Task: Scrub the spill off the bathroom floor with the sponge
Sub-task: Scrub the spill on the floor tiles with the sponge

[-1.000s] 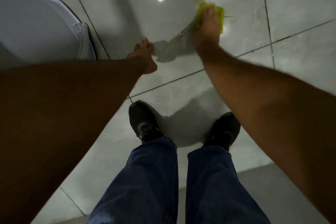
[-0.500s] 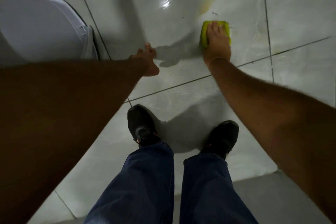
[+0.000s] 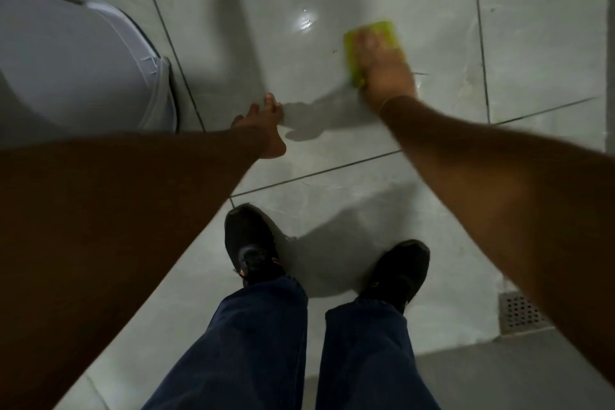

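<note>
My right hand (image 3: 386,71) presses flat on a yellow-green sponge (image 3: 353,53) against the pale grey tiled floor (image 3: 332,130), upper right of centre. The sponge and hand are motion-blurred. No yellowish stain shows on the tile around the sponge; the floor there looks wet and glossy with a light glare (image 3: 305,22). My left hand (image 3: 264,125) hovers just above the floor at centre left, fingers spread, holding nothing. Its shadow lies on the tile to its right.
A white toilet bowl (image 3: 83,70) stands at the left edge. My two black shoes (image 3: 251,243) and blue jeans (image 3: 253,343) fill the bottom centre. A metal floor drain (image 3: 519,311) sits at lower right, beside a darker grey raised step (image 3: 499,376).
My right hand slid the sponge back toward me, then forward again over the spot. The yellowish smear seen earlier beyond the sponge is no longer visible. My left hand barely moved.
</note>
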{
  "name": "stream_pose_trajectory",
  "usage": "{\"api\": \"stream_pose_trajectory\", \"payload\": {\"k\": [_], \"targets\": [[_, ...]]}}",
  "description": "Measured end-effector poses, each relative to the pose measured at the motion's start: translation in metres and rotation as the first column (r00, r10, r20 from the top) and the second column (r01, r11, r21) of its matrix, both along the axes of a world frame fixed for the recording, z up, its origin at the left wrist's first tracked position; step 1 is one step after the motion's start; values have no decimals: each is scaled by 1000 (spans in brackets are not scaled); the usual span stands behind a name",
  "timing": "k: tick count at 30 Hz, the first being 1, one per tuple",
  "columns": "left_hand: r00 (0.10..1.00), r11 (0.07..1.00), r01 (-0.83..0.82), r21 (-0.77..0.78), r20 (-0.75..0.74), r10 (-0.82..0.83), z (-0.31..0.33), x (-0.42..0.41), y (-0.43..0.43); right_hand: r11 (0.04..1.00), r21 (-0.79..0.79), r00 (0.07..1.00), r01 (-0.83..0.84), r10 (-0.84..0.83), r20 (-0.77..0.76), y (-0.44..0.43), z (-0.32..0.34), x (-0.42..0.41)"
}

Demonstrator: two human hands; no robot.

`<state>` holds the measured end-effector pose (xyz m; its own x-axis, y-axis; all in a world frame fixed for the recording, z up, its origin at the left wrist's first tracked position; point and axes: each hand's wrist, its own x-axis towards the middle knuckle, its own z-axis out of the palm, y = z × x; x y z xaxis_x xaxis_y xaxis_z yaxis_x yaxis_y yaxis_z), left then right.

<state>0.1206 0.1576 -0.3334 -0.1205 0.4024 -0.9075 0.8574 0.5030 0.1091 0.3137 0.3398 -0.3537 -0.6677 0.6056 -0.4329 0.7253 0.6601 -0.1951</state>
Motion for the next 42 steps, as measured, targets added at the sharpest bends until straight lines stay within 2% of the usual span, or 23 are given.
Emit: {"api": "stream_pose_trajectory", "payload": {"k": [1,3,5,7,9,11,13,15,17,18,20,22,24,26,28,30,32,33,35,36,38,40,42], "targets": [[1000,1000,-7,4,6,7,-1,-2,-1,990,34,988,138,-140,62,21,0,9],[1000,1000,-24,4,11,24,-2,-2,-2,917,90,907,388,-397,141,58,-5,20],[1000,1000,-25,5,9,25,-2,1,-1,871,107,852,480,-491,182,74,-4,15],[1000,1000,-18,4,7,18,-2,4,0,936,45,916,348,-350,195,66,3,-4],[1000,1000,-19,0,4,19,-1,5,2,998,-58,991,40,-32,128,34,7,-28],[1000,999,-31,-16,1,31,0,5,3,949,-131,954,-286,295,49,-11,10,-49],[1000,999,-21,-32,-4,21,-1,5,4,877,-186,891,-443,454,21,-52,16,-54],[1000,999,-4,-45,-3,3,-2,1,4,851,-197,869,-486,496,-3,-60,17,-51],[1000,998,2,-56,13,-1,-2,-4,3,857,-128,864,-500,503,-10,-40,11,-46],[1000,998,1,-61,28,1,-3,-6,4,900,-107,906,-422,424,1,-23,9,-41],[999,998,-9,-69,51,13,-4,-6,4,989,-38,986,-143,145,76,14,5,-24],[999,998,-13,-66,43,16,-3,-4,5,998,16,987,53,-55,154,43,4,-10],[999,998,-14,-69,34,17,-1,-3,8,993,15,973,115,-115,201,48,7,-17],[1000,997,-2,-79,27,4,1,-2,12,1000,12,987,24,-25,161,28,11,-31],[1000,994,20,-104,15,-18,4,-2,16,973,-66,968,-223,229,102,-2,13,-38],[1000,991,29,-129,7,-29,6,-1,19,903,-130,905,-409,420,73,-23,14,-31],[1000,991,22,-135,9,-21,6,-1,20,876,-139,879,-462,473,58,-15,13,-21],[1000,991,26,-132,7,-26,6,-1,20,900,-120,904,-418,426,48,-5,12,-18],[999,991,42,-127,0,-42,6,1,17,989,-79,984,-127,135,114,19,10,0],[999,991,48,-123,-5,-49,6,2,17,998,-46,985,43,-35,171,32,8,17],[998,991,58,-118,-13,-60,6,4,18,957,41,919,287,-287,272,46,5,48],[999,992,42,-115,-5,-43,6,4,19,919,69,872,388,-391,294,40,4,58],[1000,994,23,-108,-11,-25,8,5,19,952,65,920,300,-306,244,12,7,54]]}}
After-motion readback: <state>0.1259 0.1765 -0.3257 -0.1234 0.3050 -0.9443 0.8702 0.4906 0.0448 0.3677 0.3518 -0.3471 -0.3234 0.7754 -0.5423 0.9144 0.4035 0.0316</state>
